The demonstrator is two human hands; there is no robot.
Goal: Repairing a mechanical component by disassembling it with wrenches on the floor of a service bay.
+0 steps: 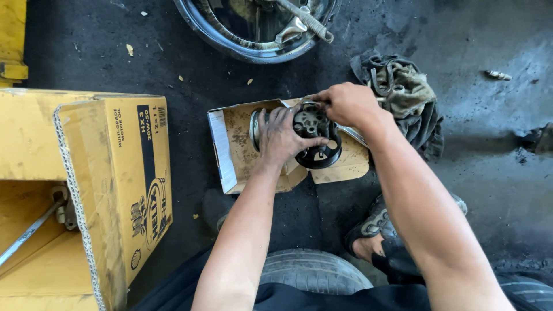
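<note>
A dark metal pump-like part with a round pulley (315, 138) lies on a flattened piece of brown cardboard (237, 151) on the oily floor. My left hand (281, 136) is wrapped over its body and holds it down. My right hand (345, 103) pinches something small at the part's top edge; what it pinches is hidden by the fingers.
A yellow cardboard box (109, 173) stands open at the left with a metal rod (27, 231) inside. A dirty rag (403, 98) lies right of the cardboard. A round metal rim (253, 34) sits at the top. A tyre (314, 270) is under my knees.
</note>
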